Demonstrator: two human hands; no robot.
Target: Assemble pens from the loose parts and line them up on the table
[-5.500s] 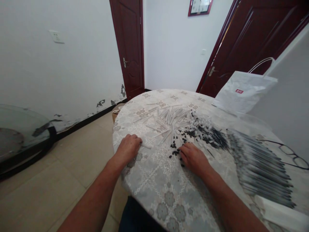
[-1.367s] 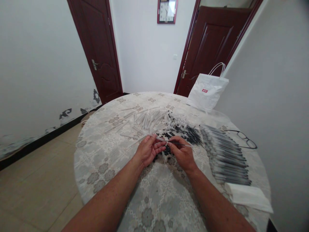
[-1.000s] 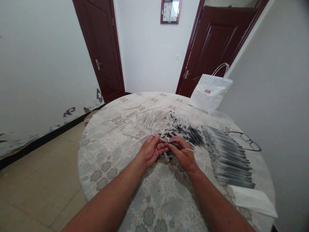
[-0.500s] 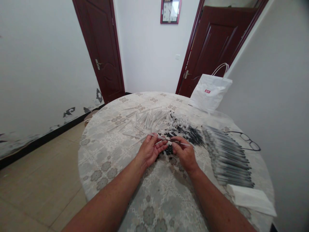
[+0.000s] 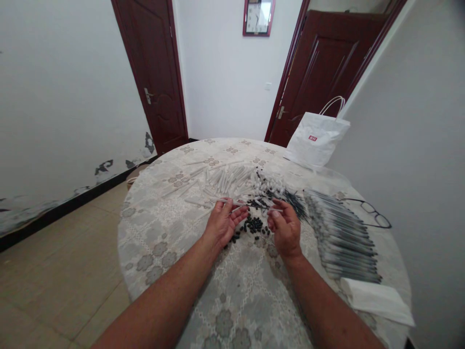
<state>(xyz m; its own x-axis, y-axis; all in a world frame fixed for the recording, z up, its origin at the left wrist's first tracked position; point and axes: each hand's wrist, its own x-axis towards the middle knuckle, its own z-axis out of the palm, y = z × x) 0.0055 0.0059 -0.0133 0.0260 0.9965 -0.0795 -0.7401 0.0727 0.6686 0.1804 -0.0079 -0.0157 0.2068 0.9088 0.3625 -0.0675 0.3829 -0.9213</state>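
The left hand (image 5: 221, 224) pinches a slim whitish tube (image 5: 237, 203). The right hand (image 5: 286, 230) grips a thin black, pale-ended rod (image 5: 258, 208) near small black cylindrical pieces (image 5: 255, 224).

Pale translucent plastic-looking tube (image 5: 236, 203) and thin black rod with a whitish end (image 5: 258, 207), held nearly in line.
Beyond the cluster of small black cylindrical pieces (image 5: 254, 224), the slim, straight tube lies to its far left; the rod spans its far side, whitish end rightward. Whether the rod's dark tip enters the tube is too small to tell.
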